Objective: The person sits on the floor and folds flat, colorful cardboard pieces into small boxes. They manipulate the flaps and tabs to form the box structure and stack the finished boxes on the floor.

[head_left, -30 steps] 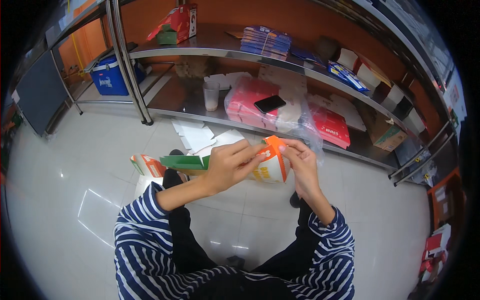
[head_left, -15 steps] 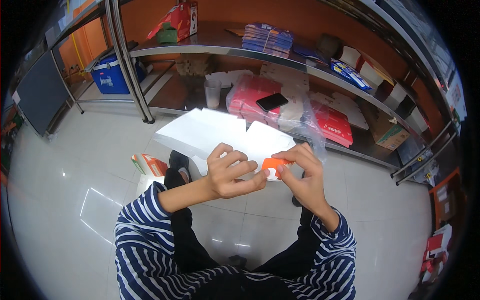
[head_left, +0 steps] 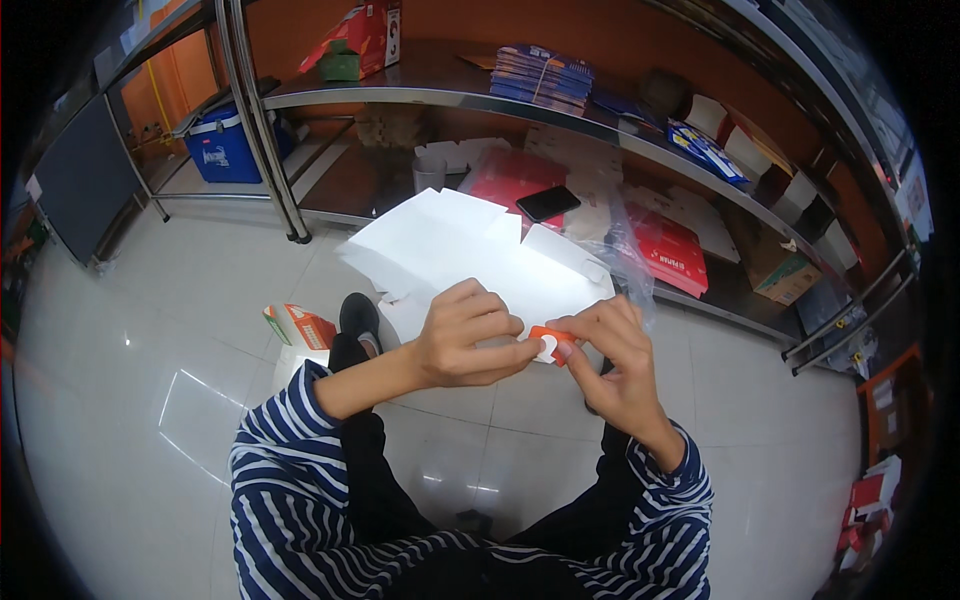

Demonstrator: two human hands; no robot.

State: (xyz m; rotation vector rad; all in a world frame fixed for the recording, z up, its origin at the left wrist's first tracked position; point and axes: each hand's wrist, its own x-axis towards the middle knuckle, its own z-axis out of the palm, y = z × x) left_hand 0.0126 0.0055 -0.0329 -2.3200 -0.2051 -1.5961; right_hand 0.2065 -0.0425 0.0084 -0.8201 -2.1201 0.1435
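A white, unfolded cardboard box blank (head_left: 470,245) with notched edges and flaps is held up in front of me, tilted. At its near right edge is a small orange flap (head_left: 545,333) with a white round patch. My right hand (head_left: 612,365) pinches this flap between thumb and fingers. My left hand (head_left: 465,338) is closed, its fingers curled, with the thumb and fingertips against the flap's left side. Both hands cover part of the blank's near edge.
Ahead stands a metal shelf (head_left: 430,92) with bundled blue cartons (head_left: 540,80), red flat cartons (head_left: 665,250), a phone (head_left: 548,204) and a plastic cup (head_left: 430,175). A blue cooler box (head_left: 222,150) stands left. An orange and white carton (head_left: 300,328) is beside my foot.
The blank has shifted right and tipped up, so more of its white face shows. My left fingers have curled in closer together, and the orange flap has turned slightly.
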